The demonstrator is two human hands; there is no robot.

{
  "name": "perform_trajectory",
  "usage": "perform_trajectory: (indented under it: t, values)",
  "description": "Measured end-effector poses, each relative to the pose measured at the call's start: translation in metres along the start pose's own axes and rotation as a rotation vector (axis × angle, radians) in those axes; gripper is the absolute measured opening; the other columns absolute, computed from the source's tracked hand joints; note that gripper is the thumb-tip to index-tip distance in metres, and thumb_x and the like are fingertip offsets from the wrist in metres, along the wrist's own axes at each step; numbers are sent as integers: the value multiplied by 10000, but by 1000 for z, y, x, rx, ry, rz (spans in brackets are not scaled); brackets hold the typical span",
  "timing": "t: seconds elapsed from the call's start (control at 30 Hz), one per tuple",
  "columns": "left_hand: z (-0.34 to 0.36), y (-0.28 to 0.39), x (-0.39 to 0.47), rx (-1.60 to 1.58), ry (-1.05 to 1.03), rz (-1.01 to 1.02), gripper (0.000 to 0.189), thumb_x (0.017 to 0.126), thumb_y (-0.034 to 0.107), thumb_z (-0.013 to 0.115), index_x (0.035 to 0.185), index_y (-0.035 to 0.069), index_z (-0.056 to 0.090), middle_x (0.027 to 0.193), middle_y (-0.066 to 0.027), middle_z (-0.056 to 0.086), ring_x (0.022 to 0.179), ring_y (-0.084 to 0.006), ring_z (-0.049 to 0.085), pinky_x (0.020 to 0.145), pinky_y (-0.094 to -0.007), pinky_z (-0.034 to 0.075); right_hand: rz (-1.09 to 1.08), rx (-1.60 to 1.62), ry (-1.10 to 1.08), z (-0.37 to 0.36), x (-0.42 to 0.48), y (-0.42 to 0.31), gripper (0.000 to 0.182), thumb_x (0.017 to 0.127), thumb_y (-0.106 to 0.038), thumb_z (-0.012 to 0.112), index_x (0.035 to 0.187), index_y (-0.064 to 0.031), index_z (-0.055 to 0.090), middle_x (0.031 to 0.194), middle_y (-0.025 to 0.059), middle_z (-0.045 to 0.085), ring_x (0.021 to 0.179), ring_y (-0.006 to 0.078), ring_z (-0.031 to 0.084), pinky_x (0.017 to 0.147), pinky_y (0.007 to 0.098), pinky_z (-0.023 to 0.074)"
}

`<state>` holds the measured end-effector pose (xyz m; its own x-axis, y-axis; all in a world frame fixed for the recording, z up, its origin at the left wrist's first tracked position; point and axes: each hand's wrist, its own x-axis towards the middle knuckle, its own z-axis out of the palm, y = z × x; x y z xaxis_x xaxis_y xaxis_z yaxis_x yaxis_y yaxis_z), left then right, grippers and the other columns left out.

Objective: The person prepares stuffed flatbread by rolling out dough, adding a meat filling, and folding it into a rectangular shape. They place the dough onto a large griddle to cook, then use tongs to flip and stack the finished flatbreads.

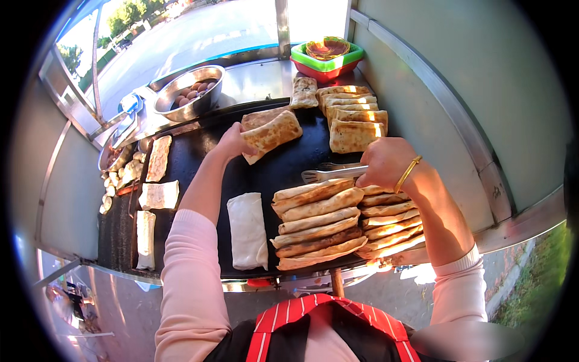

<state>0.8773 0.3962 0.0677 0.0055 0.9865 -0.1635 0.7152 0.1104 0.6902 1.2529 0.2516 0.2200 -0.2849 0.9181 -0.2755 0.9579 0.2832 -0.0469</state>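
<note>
My left hand (234, 141) grips the near end of a browned rectangular stuffed flatbread (276, 132), tilted above the black griddle (203, 167). A second browned flatbread (262, 117) lies partly hidden just behind it. In my right hand (388, 162) are metal tongs (332, 173), their slotted jaws apart with nothing between them. The tongs sit just above a row of folded flatbreads (319, 226) stood on edge. Another such row (391, 221) runs beneath my right wrist. A pale, uncooked-looking dough parcel (248, 231) lies flat between my forearms.
More browned flatbreads (355, 115) lean together at the back right, near stacked plastic baskets (326, 59). A steel bowl of eggs (190, 92) stands behind the griddle. At left are smaller dough pieces (158, 195), dough balls (131, 169) and a bowl of filling (115, 156). A side panel (452, 135) borders the right.
</note>
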Motion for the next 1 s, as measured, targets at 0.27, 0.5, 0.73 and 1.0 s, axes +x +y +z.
perform_trajectory:
  t: [0.27,0.5,0.73,1.0]
  values:
    - [19,20,-56,-229,-161,175,594,620,-93,669,1175,88,561,1033,-37,595,1036,-171,563,869,-293,474,120,186,290,-25,-11,27,331,698,-368,808,855,-78,770,806,131,714,780,319,676,709,422,498]
    - [32,49,-53,-217,-274,173,608,641,-88,588,1222,92,613,1122,-60,635,1021,-197,573,874,-288,469,165,224,329,-16,70,16,438,674,-408,852,811,-7,742,765,139,702,712,280,659,678,421,494]
    - [36,16,-41,-233,234,32,489,789,21,591,1275,75,596,1206,-138,602,1110,-285,593,913,-371,498,60,478,254,-8,80,37,497,696,-444,882,758,23,723,624,98,611,563,208,559,562,391,439]
    - [63,82,-64,70,-62,517,235,961,222,576,1065,44,691,1045,-196,700,1024,-365,658,911,-438,497,111,591,129,7,63,74,558,742,-532,854,636,-15,671,542,50,537,460,143,458,461,364,345]
